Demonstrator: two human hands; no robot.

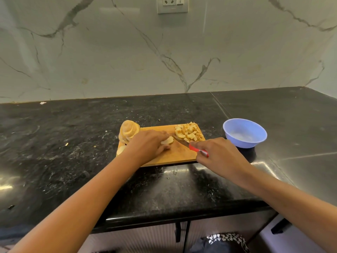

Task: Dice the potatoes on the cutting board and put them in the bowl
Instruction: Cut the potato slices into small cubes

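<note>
a stack of potato slices [167,140] lies mid-board on a wooden cutting board [175,156], held down under the curled fingers of the left hand [147,144]. the right hand [218,155] grips a red-handled knife [189,145], its blade angled toward the slices. a heap of diced potato [188,133] sits at the board's far right corner; sliced potato rounds [128,130] are piled at the far left corner, partly over the edge. a pale blue bowl [244,133] stands just right of the board on the black stone counter [63,152], below a marble-patterned wall [127,52] with a socket plate [172,4].
</note>
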